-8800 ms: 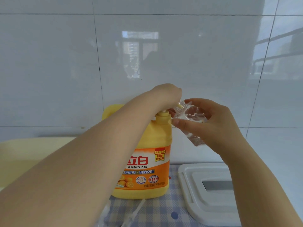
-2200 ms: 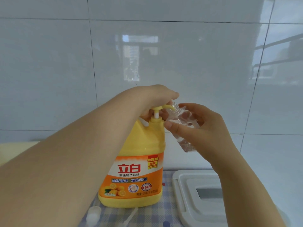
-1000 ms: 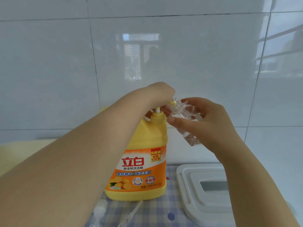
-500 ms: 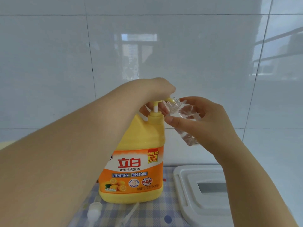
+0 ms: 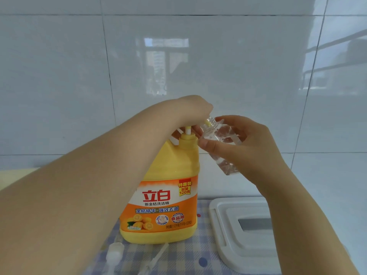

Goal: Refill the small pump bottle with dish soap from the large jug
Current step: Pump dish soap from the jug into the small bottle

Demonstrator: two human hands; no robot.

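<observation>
A large yellow dish soap jug (image 5: 164, 197) with an orange label stands on a checked cloth. My left hand (image 5: 190, 110) rests on top of its pump head, whose white stem is raised above the yellow collar. My right hand (image 5: 244, 147) holds the small clear bottle (image 5: 220, 141) tilted, its open threaded neck against the yellow spout tip (image 5: 208, 122). The small bottle's own clear pump (image 5: 115, 253) with its dip tube lies on the cloth in front of the jug.
The blue-and-white checked cloth (image 5: 184, 261) covers the counter. A white plastic lid-like box (image 5: 244, 231) sits to the right under my right forearm. A pale yellow object (image 5: 14, 175) is at the far left. White wall tiles stand close behind.
The jug's pump head has gone down and come back up more than once under my left hand. The small bottle stays held at the spout. The camera has shifted slightly.
</observation>
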